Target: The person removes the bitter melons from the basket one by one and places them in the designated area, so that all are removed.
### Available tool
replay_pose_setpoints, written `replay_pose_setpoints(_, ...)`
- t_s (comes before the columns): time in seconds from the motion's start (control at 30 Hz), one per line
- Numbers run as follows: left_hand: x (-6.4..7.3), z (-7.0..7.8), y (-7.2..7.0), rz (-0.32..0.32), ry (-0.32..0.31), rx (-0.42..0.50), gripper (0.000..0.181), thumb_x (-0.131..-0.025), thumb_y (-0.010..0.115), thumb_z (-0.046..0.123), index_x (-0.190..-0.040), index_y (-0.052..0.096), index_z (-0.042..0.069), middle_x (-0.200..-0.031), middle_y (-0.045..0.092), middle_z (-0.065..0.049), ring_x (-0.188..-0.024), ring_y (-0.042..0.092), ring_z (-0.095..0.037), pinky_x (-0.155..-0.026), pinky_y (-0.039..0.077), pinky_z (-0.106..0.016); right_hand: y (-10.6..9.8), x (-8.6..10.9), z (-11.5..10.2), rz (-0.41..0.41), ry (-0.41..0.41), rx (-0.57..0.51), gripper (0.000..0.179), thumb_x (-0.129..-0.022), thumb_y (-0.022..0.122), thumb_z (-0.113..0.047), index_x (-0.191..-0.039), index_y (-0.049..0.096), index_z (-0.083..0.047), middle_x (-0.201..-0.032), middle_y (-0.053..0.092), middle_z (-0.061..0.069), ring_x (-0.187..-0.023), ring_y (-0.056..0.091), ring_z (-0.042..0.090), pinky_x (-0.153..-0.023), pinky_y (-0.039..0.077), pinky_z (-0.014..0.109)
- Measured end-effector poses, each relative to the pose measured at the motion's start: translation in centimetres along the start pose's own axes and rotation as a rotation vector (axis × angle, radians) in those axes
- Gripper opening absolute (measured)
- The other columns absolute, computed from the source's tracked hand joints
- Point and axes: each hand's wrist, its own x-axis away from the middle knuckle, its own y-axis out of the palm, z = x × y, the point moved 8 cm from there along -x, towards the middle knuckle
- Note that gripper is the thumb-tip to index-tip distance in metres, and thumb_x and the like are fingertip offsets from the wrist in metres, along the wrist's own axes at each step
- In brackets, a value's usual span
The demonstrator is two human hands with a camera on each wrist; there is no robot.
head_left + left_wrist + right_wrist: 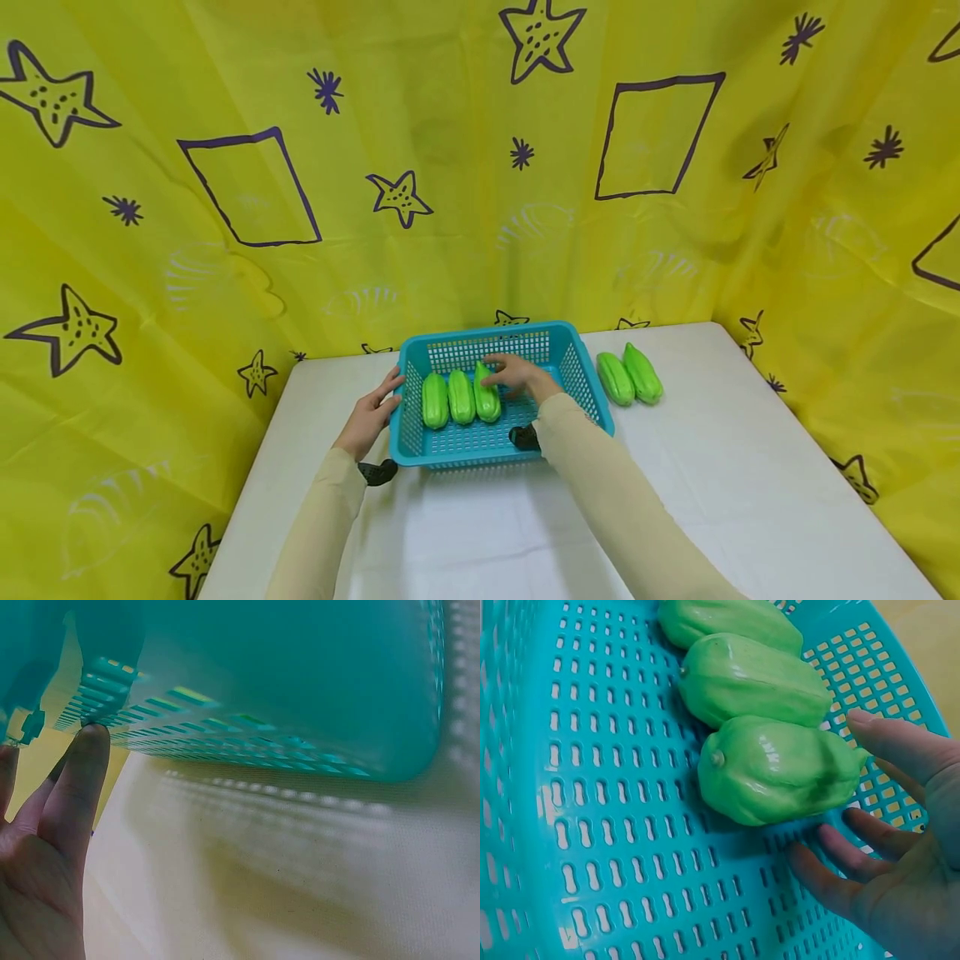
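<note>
A blue-green plastic basket [480, 461] with slotted walls stands on the white table. In its left part lie three green, ribbed, papaya-like fruits, a left one [435, 402], a middle one [461, 397] and a right one [487, 393], side by side. My left hand [369, 417] rests its fingertips on the outside of the basket's left wall, fingers fairly straight. Inside the basket, my right hand [519, 375] is beside the rightmost fruit [780, 771]. Its thumb and fingers are spread around the stem end, with nothing gripped between them in the right wrist view.
Two more green fruits, one [616, 379] left of the other [642, 373], lie on the table [705, 467] just right of the basket. A yellow patterned curtain [450, 275] borders the table at the back and sides. Dark wrist cameras sit below both hands.
</note>
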Motion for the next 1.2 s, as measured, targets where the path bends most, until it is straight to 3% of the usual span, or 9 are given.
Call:
replay_pose_setpoints(0.2, -0.6, -1.1, -0.4, 0.023, -0.001, -0.033, 0.049, -0.105, 0.047, 0.021, -0.152, 0.038, 0.011, -0.161, 0.017, 0.014, -0.149, 0.012, -0.021, -0.11, 0.035, -0.047, 0.9, -0.2, 0.0, -0.074, -0.001, 0.025, 0.064, -0.094, 0.066, -0.014, -0.152, 0.038, -0.014, -0.154, 0.03, 0.024, -0.137, 0.035, 0.041, -0.097, 0.047, 0.056)
replay_pose_setpoints(0.53, -0.4, -1.1, -0.4, 0.023, -0.008, -0.032, 0.048, -0.105, 0.046, 0.021, -0.152, 0.038, 0.013, -0.16, 0.018, 0.016, -0.149, 0.012, -0.02, -0.111, 0.034, -0.047, 1.4, -0.2, 0.2, -0.139, -0.002, 0.012, 0.064, -0.095, 0.065, -0.013, -0.152, 0.037, -0.012, -0.157, 0.026, 0.021, -0.14, 0.031, 0.04, -0.102, 0.043, 0.057)
replay_pose_setpoints(0.87, -0.4, -0.9, -0.3, 0.025, -0.016, -0.06, 0.049, -0.105, 0.046, 0.023, -0.152, 0.037, 0.014, -0.16, 0.018, 0.017, -0.149, 0.013, -0.02, -0.111, 0.034, -0.047, 1.6, 0.1, 0.3, -0.148, -0.011, 0.037, 0.07, -0.091, 0.068, -0.008, -0.153, 0.036, -0.013, -0.156, 0.027, 0.022, -0.138, 0.035, 0.039, -0.1, 0.045, 0.054)
replay_pose_setpoints(1.2, -0.4, -0.8, -0.3, 0.017, -0.016, -0.051, 0.049, -0.105, 0.046, 0.022, -0.153, 0.037, 0.014, -0.16, 0.017, 0.017, -0.149, 0.012, -0.02, -0.11, 0.034, -0.047, 1.8, 0.2, 0.6, -0.171, -0.001, -0.012, 0.065, -0.093, 0.064, -0.005, -0.152, 0.038, -0.015, -0.156, 0.025, 0.022, -0.137, 0.036, 0.041, -0.096, 0.048, 0.054)
